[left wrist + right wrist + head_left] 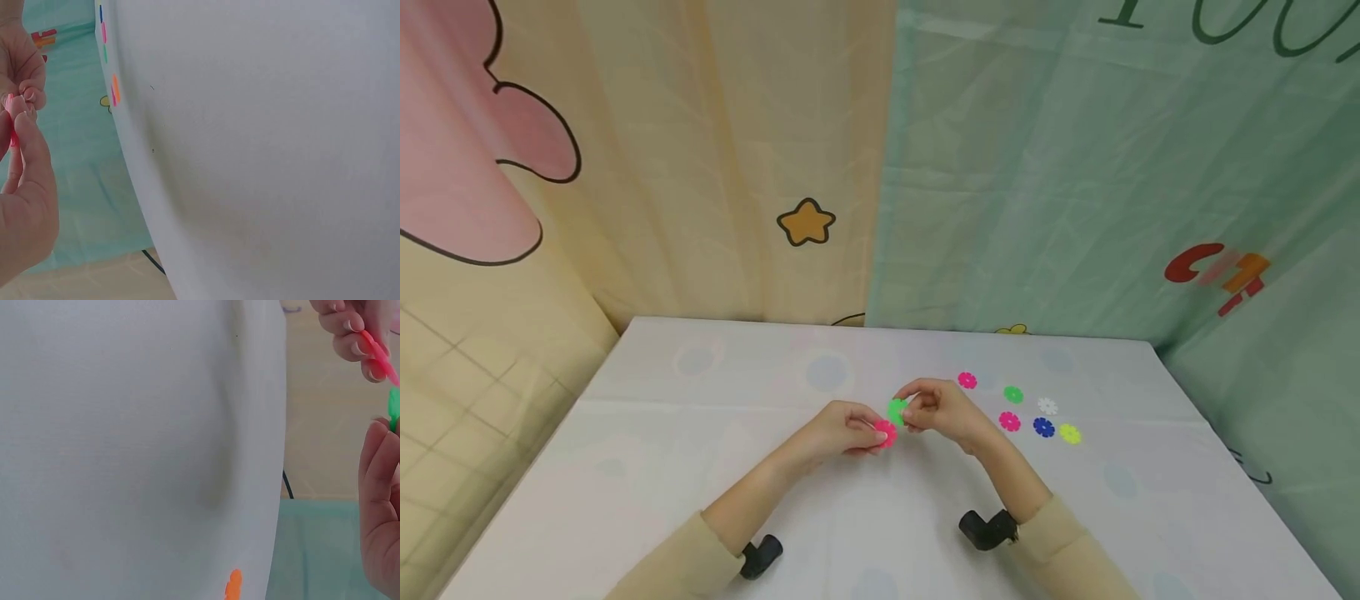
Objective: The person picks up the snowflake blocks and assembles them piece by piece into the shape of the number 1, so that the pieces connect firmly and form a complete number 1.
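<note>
Pink disc (886,433), one: pinched between thumb and fingers of the left hand (838,430), raised over the table (662,450).

Green disc (897,411), one: pinched in the fingertips of the right hand (946,410), just beyond the pink disc (the rims lie very near; whether they touch, I cannot tell).

Loose stock, flat on the table, to the right of the held pair: second pink disc (967,380), second green disc (1013,394), white disc (1047,406), third pink disc (1010,421), blue disc (1043,427), yellow disc (1071,433). Also an orange disc (233,585), cut off by the right wrist view's lower edge.

Step in hand, as judged: bringing two notched rims together, apparently for joining. Next move, probably: turn notch to face notch, then push evenly (a skewed angle could make the discs slip), both pinches kept firm.
</note>
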{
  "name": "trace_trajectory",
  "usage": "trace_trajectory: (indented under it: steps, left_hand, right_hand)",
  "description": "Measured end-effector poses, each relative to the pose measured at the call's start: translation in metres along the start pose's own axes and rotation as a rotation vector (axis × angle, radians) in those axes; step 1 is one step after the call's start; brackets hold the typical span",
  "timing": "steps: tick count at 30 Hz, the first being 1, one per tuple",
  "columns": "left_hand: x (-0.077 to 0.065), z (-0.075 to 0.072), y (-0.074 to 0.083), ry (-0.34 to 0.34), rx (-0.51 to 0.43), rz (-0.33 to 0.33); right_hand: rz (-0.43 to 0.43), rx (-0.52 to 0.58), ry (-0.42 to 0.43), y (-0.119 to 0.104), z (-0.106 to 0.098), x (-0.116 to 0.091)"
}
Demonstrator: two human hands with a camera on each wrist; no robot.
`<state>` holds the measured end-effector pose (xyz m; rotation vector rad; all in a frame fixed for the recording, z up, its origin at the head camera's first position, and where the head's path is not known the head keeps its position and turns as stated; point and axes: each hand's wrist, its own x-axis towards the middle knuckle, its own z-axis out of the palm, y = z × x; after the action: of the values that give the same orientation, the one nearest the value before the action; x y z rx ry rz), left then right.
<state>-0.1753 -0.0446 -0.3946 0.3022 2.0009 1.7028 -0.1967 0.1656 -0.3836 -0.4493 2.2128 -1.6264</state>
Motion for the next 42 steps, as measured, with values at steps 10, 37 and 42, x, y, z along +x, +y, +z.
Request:
trace_trajectory:
  steps: [10, 37, 42]
  left_hand:
    - [-0.008, 0.008, 0.002, 0.006, -0.09, 0.0]
    - [-0.023, 0.022, 0.017, 0.145, -0.296, 0.044]
    - [-0.026, 0.026, 0.019, 0.179, -0.314, 0.035]
  right_hand:
    - [-0.026, 0.044, 0.039, -0.004, 0.003, -0.009]
    - [-0.247, 0.103, 0.086, -0.02, 0.02, -0.031]
    - [-0.303, 0.1, 0.11, -0.018, 0.026, -0.034]
